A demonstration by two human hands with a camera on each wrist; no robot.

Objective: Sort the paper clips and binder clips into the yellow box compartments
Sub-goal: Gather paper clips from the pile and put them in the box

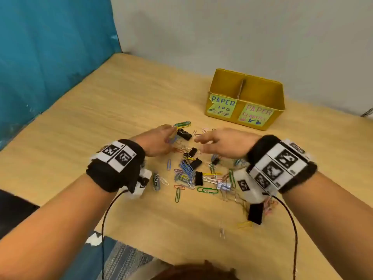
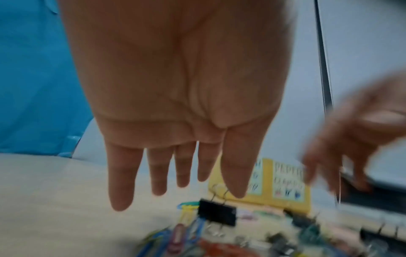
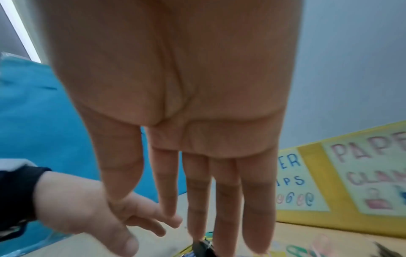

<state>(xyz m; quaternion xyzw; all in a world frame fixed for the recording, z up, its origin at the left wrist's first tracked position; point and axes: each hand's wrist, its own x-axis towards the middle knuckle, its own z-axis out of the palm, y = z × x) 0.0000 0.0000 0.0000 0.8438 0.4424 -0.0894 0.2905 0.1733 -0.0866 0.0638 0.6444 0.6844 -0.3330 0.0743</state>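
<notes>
Both hands, left hand (image 1: 159, 142) and right hand (image 1: 221, 142), flat-fingered and empty above clip pile (image 1: 193, 170) mid-bench; yellow box (image 1: 245, 100) beyond, toward far edge.

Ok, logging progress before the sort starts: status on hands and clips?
Left hand open, right hand open, both over clips. Yellow box beyond, nothing seen inside. Nothing blocking.
</notes>
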